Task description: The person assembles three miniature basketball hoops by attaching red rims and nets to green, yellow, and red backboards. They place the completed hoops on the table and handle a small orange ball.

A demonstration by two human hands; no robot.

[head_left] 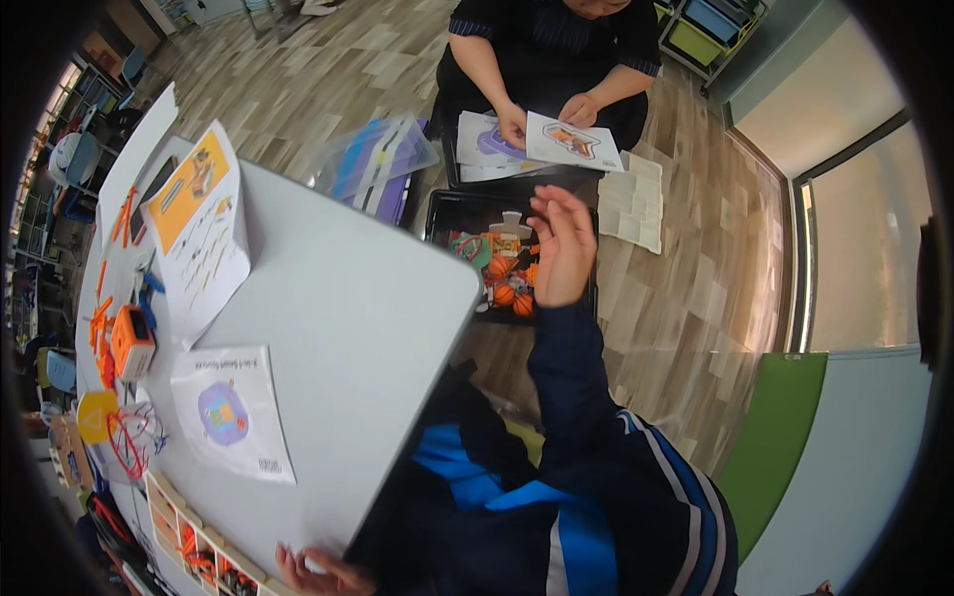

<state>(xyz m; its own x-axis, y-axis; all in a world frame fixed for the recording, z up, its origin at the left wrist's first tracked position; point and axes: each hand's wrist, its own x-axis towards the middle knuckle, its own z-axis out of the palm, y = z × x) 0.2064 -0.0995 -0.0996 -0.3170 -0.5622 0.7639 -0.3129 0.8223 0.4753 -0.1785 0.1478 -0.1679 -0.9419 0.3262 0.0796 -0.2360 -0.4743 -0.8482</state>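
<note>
My right hand [564,248] is raised over a black tray [433,214] beyond the table's corner, fingers loosely bent and apart, with nothing in it. Inside that tray lie small orange basketballs [504,294], a green piece [473,250] and other mixed orange and white parts. At the lower edge my left hand [323,573] rests by the table's near edge, its fingers spread and holding nothing. Closest to it is a cream divided box [189,526] of orange and dark parts. Across from me, a person's hands [513,126] hold a picture card [573,145] above other printed sheets.
On the white table [338,288] lie a printed sheet [234,412], a curling instruction sheet [204,219], an orange-and-white block [132,343] and red wire loops [127,442]. Plastic folders [373,164] and a white panel [633,202] flank the trays. A shelf with bins [699,42] stands behind.
</note>
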